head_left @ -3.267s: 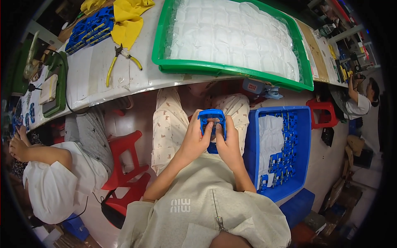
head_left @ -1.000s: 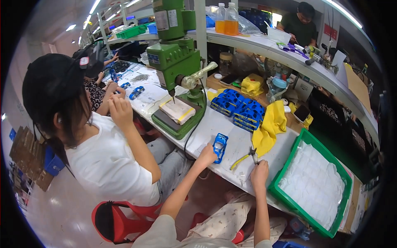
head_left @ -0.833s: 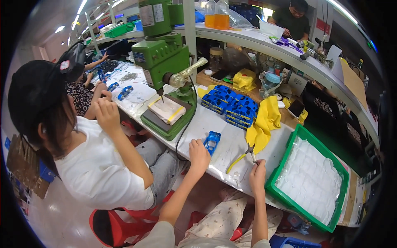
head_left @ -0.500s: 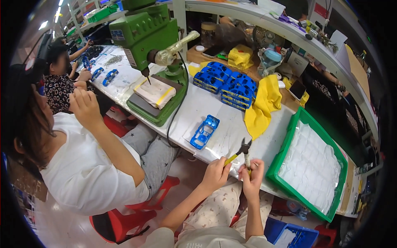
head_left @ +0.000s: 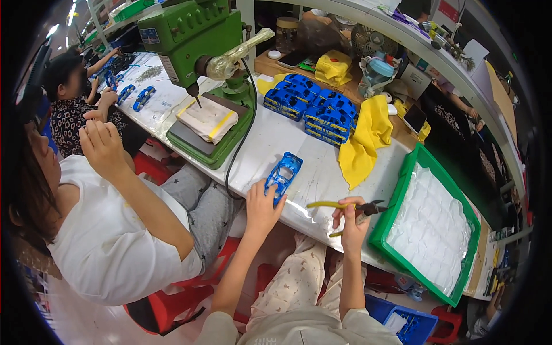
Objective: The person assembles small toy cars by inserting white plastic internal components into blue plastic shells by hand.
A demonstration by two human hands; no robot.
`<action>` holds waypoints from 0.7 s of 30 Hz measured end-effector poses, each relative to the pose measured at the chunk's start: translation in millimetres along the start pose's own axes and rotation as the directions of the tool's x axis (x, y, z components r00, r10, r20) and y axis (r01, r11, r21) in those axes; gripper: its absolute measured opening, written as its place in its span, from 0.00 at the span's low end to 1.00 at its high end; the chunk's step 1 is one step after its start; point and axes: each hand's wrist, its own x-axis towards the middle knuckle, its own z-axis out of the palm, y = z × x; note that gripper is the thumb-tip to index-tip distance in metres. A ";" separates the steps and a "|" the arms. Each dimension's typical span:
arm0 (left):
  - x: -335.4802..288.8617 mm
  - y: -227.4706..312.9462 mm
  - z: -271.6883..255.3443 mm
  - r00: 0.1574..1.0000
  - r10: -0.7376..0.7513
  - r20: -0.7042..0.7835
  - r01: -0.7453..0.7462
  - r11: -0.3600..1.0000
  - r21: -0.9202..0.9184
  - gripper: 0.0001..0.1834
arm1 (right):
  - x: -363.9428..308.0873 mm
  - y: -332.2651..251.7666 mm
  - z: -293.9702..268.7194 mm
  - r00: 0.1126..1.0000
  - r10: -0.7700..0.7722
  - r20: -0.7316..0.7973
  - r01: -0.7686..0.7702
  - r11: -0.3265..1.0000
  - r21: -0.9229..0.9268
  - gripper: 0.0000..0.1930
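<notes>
A blue toy car body (head_left: 286, 168) with open window holes lies near the front edge of the white table. My left hand (head_left: 263, 211) is on its near end, fingers over the shell and thumb at its right side, closed on it. In my right hand (head_left: 353, 227) is a pair of cutting pliers (head_left: 372, 208) with yellow handles. Their dark jaws point right, toward the green tray, and the handles are spread apart. Behind the single shell, several more blue car bodies (head_left: 313, 106) are stacked in rows.
A yellow cloth (head_left: 368, 135) lies right of the stack. The green tray (head_left: 393, 221) with white padding stands at the right edge. To the left are a green drill press (head_left: 192, 46), its black cable (head_left: 244, 129), and a seated co-worker (head_left: 121, 230). A blue bin (head_left: 422, 322) is below.
My left hand has let go of the pliers' handle and moved left onto the car body. The pliers, now in my right hand alone, have turned from pointing away to pointing right.
</notes>
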 end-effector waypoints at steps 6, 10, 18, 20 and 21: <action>-13.4 20.3 5.8 0.991 0.021 0.134 -0.014 0.998 -0.053 0.17 | 49.6 24.8 32.6 0.994 -0.100 0.051 0.108 0.976 -0.189 0.05; -20.0 26.9 6.0 0.990 0.020 0.142 -0.011 0.998 -0.063 0.17 | 65.5 40.6 41.9 0.980 -0.113 0.164 0.171 0.899 -0.404 0.05; -18.1 25.8 4.4 0.989 0.013 0.150 0.001 0.996 -0.091 0.16 | 66.8 56.4 49.6 0.950 -0.122 0.288 0.255 0.834 -0.489 0.10; -18.8 22.9 6.9 0.990 0.013 0.143 0.001 0.995 -0.101 0.17 | 68.4 41.1 52.7 0.939 -0.150 0.308 0.288 0.832 -0.474 0.09; -20.3 21.9 5.9 0.989 0.006 0.145 0.008 0.995 -0.099 0.16 | 67.6 32.3 55.1 0.945 -0.157 0.287 0.276 0.854 -0.442 0.09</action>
